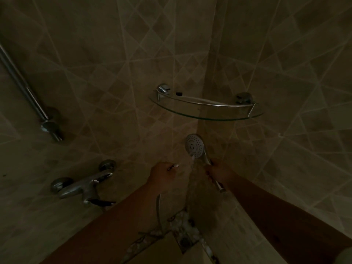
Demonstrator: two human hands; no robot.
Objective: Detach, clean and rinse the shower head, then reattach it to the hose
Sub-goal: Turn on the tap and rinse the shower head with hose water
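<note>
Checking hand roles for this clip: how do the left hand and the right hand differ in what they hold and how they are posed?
The right hand grips the shower head by its handle, face turned toward the camera; the left hand holds the end of the hose, with water spraying from it onto the head. The right hand sits right of the tiled corner, the left hand left of it. Both are curled round their items at similar height, below the glass shelf.

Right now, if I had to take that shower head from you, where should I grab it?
Probably by the slim handle, coming from its lower end below the right hand. The shower head has a wide, round face turned toward the camera, awkward to close fingers around, while the handle is narrow and its bare end sticks out below the hand.
</note>
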